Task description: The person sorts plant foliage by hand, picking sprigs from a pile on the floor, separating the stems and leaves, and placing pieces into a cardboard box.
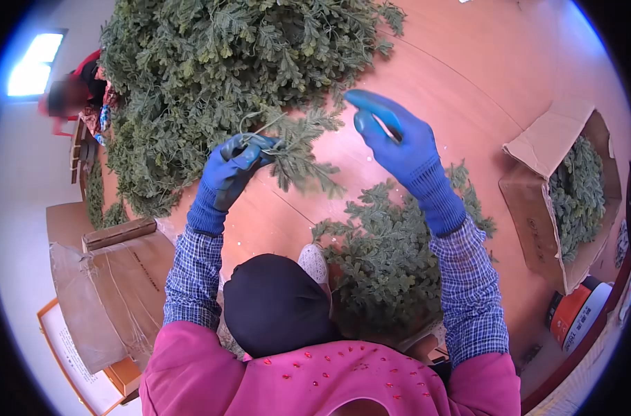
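Note:
In the head view, my left hand (pixel 238 166), in a blue work glove, is closed around the stem end of a green fir sprig (pixel 303 149). A thin green stem or wire (pixel 253 128) curves up in a loop at those fingers. My right hand (pixel 402 142), also gloved in blue, is raised to the right of the sprig, apart from it. Its fingers are stretched out, with a gap at the thumb and nothing between them. Beyond my left hand rises a big heap of fir branches (pixel 225 76). A smaller pile (pixel 392 256) lies below my right hand.
On the right, an open cardboard box (pixel 530 222) holds more fir greenery (pixel 577 194). Another cardboard box (pixel 121 284) stands at the left. A person (pixel 87 87) is beside the heap at the far left. An orange and white container (pixel 579 312) sits at the lower right.

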`<action>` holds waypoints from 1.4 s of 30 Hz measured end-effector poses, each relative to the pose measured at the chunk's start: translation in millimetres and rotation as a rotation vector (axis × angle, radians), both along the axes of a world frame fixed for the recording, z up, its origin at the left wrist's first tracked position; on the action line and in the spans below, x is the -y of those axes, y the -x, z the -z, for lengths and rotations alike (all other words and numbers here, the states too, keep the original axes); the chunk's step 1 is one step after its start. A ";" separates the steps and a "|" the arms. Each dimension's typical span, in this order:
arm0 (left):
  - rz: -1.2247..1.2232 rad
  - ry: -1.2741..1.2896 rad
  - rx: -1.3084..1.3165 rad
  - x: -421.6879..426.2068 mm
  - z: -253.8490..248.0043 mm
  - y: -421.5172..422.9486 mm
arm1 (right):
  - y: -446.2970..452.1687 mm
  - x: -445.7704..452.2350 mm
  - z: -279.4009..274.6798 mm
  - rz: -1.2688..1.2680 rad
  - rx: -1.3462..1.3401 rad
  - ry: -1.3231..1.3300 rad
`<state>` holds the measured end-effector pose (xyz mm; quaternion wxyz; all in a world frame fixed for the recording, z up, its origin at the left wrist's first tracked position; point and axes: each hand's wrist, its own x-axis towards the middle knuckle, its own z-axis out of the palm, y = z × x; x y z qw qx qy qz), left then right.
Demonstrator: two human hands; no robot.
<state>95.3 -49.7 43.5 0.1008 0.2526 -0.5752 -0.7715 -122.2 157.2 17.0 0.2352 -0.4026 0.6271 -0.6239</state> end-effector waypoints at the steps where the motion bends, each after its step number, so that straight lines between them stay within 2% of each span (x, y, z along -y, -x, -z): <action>1: 0.038 -0.008 0.002 -5.5 -2.5 4.2 | 2.0 4.5 -3.4 0.041 0.012 0.015; 5: 0.110 -0.060 -0.057 -25.1 2.0 19.4 | 5.2 20.9 1.1 -0.017 -0.092 0.021; 7: 0.117 -0.067 -0.037 -30.3 5.2 23.5 | 3.4 28.4 8.7 -0.277 -0.006 -0.354; 8: 0.165 -0.125 -0.047 -34.1 4.3 27.2 | 12.2 28.9 20.9 -0.477 0.163 -0.348; 9: 0.212 -0.183 -0.056 -37.0 4.0 30.1 | 13.9 25.9 26.6 -0.472 0.162 -0.348; 11: 0.253 -0.169 -0.047 -39.8 8.3 32.5 | 16.5 19.3 36.9 -0.371 0.486 -0.157; 13: 0.359 -0.270 -0.111 -42.0 14.6 33.4 | 25.2 12.2 28.1 -0.308 0.546 -0.245; 15: 0.359 -0.253 -0.067 -45.0 20.0 33.4 | 31.2 6.0 18.9 -0.271 0.492 -0.374; 17: 0.374 -0.326 -0.079 -49.6 22.9 33.7 | 35.1 10.5 39.4 -0.277 0.388 -0.354; 19: 0.350 -0.308 -0.040 -55.4 25.4 36.3 | 36.0 11.1 37.6 -0.254 0.100 -0.469; 21: 0.375 -0.342 -0.133 -54.9 35.0 35.5 | 37.2 5.4 25.1 -0.281 0.010 -0.501; 23: 0.356 -0.332 -0.079 -54.8 36.5 33.9 | 37.5 3.2 25.3 -0.312 -0.082 -0.529; 26: 0.330 -0.354 -0.043 -51.8 38.9 31.4 | 46.6 -2.8 45.2 -0.368 -0.010 -0.419; 28: 0.322 -0.388 -0.057 -51.5 38.9 30.2 | 56.0 -10.2 49.8 -0.704 0.465 -0.275; 29: 0.336 -0.335 -0.041 -52.0 37.3 29.7 | 55.8 -9.8 53.9 -0.704 0.467 -0.275; 31: 0.352 -0.280 -0.024 -52.7 33.5 30.9 | 51.4 -7.9 50.8 -0.607 0.390 -0.027; 33: 0.378 -0.208 0.068 -54.4 29.2 33.2 | 49.2 -2.2 49.1 -0.604 0.422 -0.095; 35: 0.395 -0.230 0.017 -58.7 27.0 36.3 | 37.4 7.2 61.7 -0.657 0.498 0.164; 36: 0.410 -0.249 -0.036 -60.8 25.5 38.0 | 29.2 16.8 73.5 -0.751 0.480 0.136; 37: 0.409 -0.248 -0.036 -63.1 22.6 39.5 | 14.9 9.2 57.0 -0.723 0.501 0.071; 39: 0.341 -0.087 0.144 -66.2 17.5 40.3 | 4.4 2.2 50.5 -0.862 0.314 -0.122; 40: 0.335 -0.086 0.146 -63.4 20.2 38.5 | -1.6 -0.2 49.1 -0.868 0.316 -0.122; 42: 0.396 -0.230 -0.024 -57.2 29.1 34.1 | -13.0 -7.6 47.6 -0.853 0.271 -0.515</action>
